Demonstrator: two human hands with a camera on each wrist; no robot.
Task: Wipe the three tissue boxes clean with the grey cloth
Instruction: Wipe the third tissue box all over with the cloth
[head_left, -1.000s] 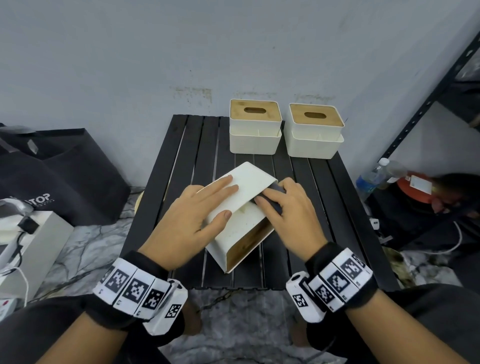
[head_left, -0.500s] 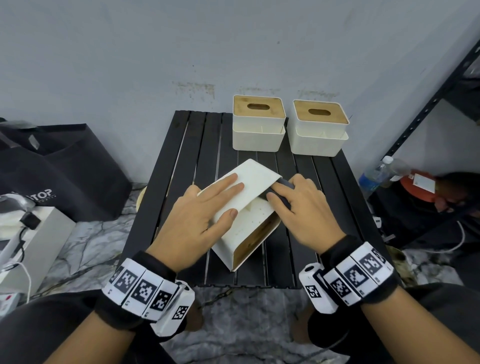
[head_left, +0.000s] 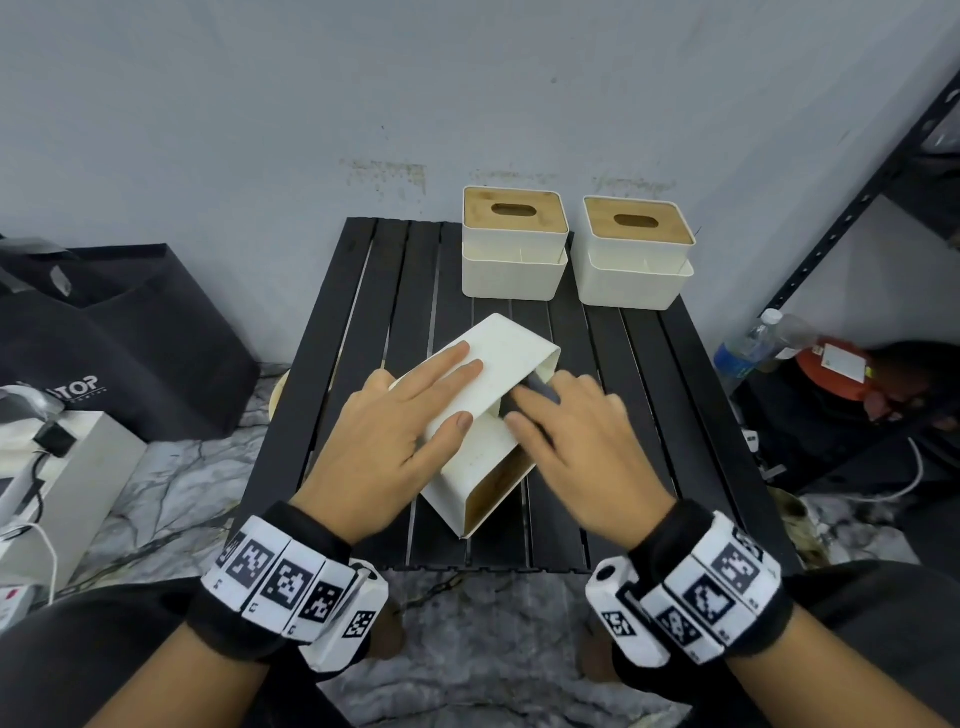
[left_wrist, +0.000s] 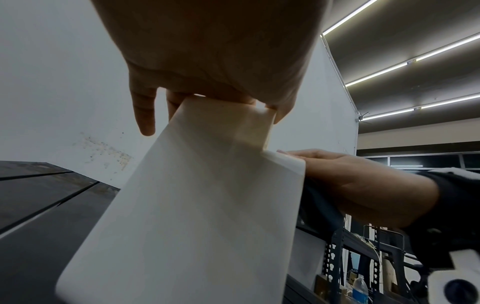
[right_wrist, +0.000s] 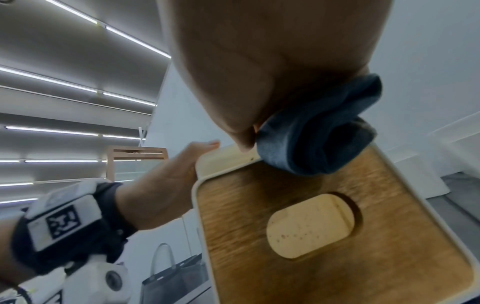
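Note:
One white tissue box (head_left: 511, 351) lies tipped on its side at the middle of the black slatted table (head_left: 363, 322), its wooden lid (right_wrist: 246, 216) facing me and to the right. My left hand (head_left: 395, 431) rests on its upper face with straight fingers, the thumb on the adjoining face. My right hand (head_left: 576, 447) holds the bunched grey cloth (right_wrist: 317, 131) and presses it against the box's right side by the lid's edge. Two more tissue boxes (head_left: 513, 244) (head_left: 636, 254) stand upright side by side at the table's far edge.
A black bag (head_left: 119, 332) and a white box (head_left: 62, 478) sit on the floor to the left. On the right stand a dark metal shelf (head_left: 852, 208), a water bottle (head_left: 748, 343) and a red object (head_left: 836, 369). A grey wall rises just behind the table.
My right hand has slid the cloth a little along the box's side towards me. The left hand has stayed on the box's upper face.

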